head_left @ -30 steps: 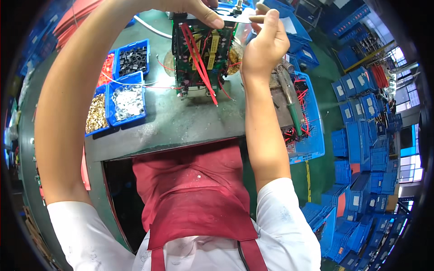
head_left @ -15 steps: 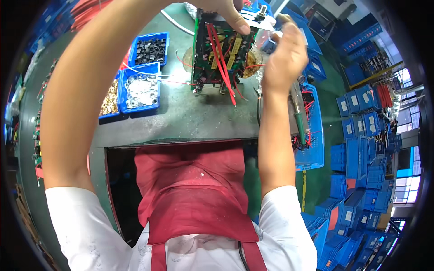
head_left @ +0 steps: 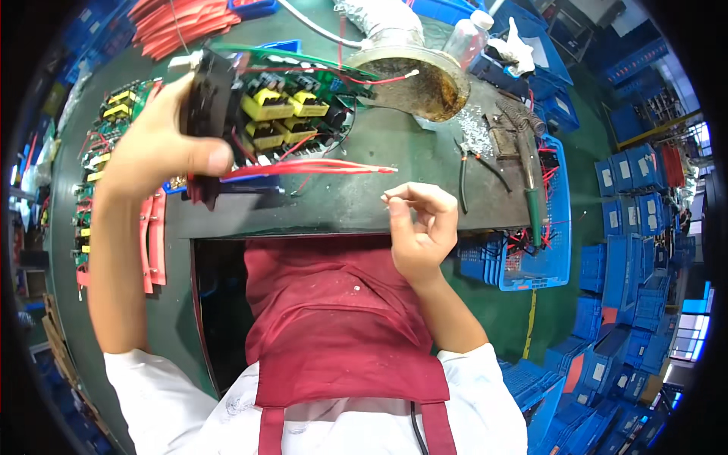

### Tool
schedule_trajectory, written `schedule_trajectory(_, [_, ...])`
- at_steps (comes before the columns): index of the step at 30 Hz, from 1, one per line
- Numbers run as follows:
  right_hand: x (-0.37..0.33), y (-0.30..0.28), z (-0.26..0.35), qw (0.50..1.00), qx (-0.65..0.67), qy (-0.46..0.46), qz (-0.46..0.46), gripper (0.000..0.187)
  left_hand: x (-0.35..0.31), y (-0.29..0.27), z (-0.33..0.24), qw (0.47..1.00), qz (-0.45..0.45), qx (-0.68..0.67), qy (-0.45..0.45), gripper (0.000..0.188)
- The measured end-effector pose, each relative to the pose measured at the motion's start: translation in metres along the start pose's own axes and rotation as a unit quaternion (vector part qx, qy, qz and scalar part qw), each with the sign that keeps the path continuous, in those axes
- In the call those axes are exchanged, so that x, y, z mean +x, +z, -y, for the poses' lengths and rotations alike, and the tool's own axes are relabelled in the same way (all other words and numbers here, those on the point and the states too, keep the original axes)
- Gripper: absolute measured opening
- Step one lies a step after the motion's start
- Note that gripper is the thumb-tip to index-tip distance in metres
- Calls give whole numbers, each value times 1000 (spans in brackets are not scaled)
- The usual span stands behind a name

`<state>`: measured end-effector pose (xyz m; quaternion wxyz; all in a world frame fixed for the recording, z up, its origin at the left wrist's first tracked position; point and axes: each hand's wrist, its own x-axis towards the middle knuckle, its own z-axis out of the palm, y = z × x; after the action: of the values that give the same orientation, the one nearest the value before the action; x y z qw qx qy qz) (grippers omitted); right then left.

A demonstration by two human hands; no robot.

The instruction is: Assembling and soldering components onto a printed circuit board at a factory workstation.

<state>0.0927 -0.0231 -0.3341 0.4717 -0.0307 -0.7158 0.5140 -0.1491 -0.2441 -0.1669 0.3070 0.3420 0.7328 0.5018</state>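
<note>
My left hand (head_left: 163, 148) is closed round the black end panel (head_left: 208, 114) of a circuit board assembly (head_left: 292, 106), which is tipped on its side above the bench. Yellow transformers (head_left: 265, 105) and a green board (head_left: 334, 70) show on it. Red wires (head_left: 326, 165) run from the assembly to the right, their bare ends near my right hand (head_left: 426, 227). That hand is apart from the wires, thumb and forefinger pinched together; a tiny pale bit may be between the tips, too small to name.
A fume hose with a round metal hood (head_left: 425, 80) stands behind. Cutting pliers (head_left: 481, 171) lie on the bench, beside a soldering iron (head_left: 531, 189) with a green handle. A blue basket (head_left: 557, 250) is at the right; several circuit boards (head_left: 114, 159) lie at the left.
My left hand has swung the assembly to the left and turned it, so the yellow transformers now show. The right hand has come down from the assembly's upper right to the bench's near edge.
</note>
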Motion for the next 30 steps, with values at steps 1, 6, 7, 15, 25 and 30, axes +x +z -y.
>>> schedule_trajectory(1, [1, 0, -7, 998, -4, -63, 17, 37, -10, 12, 15, 997, -74, -33, 20, 97])
schedule_trajectory(6, [33, 16, -6, 984, -102, -140, 31, 33, -55, 43, 55, 985, -159, -56, -21, 96])
schedule_trajectory(7, [35, 17, -6, 990, -84, -107, 34, 35, -58, 57, 56, 974, -180, -136, -18, 99])
schedule_trajectory(15, [37, 9, -4, 953, -235, -185, 53, 40, -74, 132, 106, 874, -94, -475, -24, 101])
schedule_trajectory(25, [2, -9, 5, 946, -206, -228, 104, 32, -73, 169, 161, 875, -66, -479, -16, 111])
schedule_trajectory(30, [7, -9, -8, 936, -180, -232, 192, 27, -70, 170, 160, 898, -37, -439, -12, 106])
